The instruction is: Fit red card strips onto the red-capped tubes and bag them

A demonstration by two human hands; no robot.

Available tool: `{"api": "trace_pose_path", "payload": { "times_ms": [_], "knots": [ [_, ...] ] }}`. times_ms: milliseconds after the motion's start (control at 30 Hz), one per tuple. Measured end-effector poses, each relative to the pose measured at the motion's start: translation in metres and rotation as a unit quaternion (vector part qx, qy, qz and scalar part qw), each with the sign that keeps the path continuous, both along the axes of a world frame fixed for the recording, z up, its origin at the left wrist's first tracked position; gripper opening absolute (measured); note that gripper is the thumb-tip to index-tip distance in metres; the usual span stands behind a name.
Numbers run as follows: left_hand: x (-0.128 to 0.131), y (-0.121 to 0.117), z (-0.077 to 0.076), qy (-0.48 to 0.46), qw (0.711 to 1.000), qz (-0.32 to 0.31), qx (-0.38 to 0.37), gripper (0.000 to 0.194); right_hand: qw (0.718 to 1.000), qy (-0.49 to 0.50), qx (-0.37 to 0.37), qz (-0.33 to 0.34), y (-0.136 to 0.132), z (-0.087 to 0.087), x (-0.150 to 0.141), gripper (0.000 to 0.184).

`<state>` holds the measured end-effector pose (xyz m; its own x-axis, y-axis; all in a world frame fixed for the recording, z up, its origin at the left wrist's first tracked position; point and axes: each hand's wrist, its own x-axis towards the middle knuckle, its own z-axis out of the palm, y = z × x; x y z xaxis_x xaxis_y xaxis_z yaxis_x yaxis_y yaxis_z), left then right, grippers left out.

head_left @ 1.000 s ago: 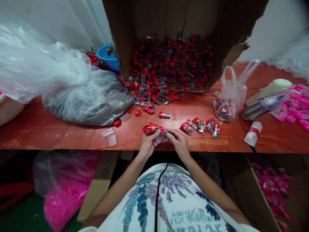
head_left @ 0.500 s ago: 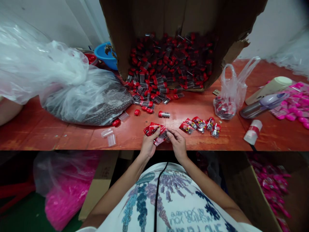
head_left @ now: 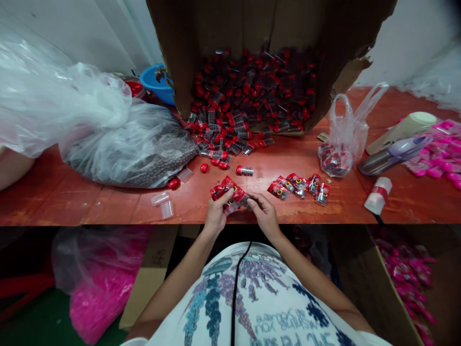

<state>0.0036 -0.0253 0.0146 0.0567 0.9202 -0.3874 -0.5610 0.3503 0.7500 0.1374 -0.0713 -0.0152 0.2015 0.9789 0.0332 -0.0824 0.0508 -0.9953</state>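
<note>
My left hand [head_left: 216,211] is closed on several red printed wrappers [head_left: 227,186], fanned out under the thumb above the table's front edge. Opposite it, the fingertips of my right hand [head_left: 264,211] pinch a small clear tube with dark contents [head_left: 245,200] at the wrappers' right side. Fingers cover part of this tube, so I cannot tell how far inside a wrapper it sits. To the right lie several filled red packets [head_left: 297,182]. A red-capped tube of dark beads [head_left: 245,170] rests just beyond my hands.
A tipped cardboard box [head_left: 334,91] spills red-capped tubes [head_left: 234,120] onto the red table [head_left: 118,206]. Left stands a clear bag of dark beads [head_left: 144,149], with empty clear tubes [head_left: 166,209] nearby. A small plastic bag [head_left: 336,156], a bottle [head_left: 389,156] and pink pieces [head_left: 439,156] are at right.
My left hand and the wrappers have shifted slightly left, and the wrappers are turned and fanned differently. My right hand stays almost in place.
</note>
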Motion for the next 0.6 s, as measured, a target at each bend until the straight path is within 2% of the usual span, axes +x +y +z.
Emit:
{"api": "trace_pose_path", "payload": {
  "times_ms": [200,433,600],
  "knots": [
    [-0.003,-0.002,0.006,0.039,0.999,-0.009,0.024,0.024,0.999,0.041,-0.013,0.009,-0.001,-0.005,-0.002,0.024],
    [0.005,-0.008,0.006,0.073,0.988,0.107,0.080,0.020,1.000,-0.008,-0.013,0.007,-0.003,-0.008,-0.004,0.023],
    [0.002,-0.002,0.005,0.093,0.986,0.108,0.081,0.023,0.999,-0.043,-0.020,0.021,-0.003,-0.011,0.000,0.023]
  ]
}}
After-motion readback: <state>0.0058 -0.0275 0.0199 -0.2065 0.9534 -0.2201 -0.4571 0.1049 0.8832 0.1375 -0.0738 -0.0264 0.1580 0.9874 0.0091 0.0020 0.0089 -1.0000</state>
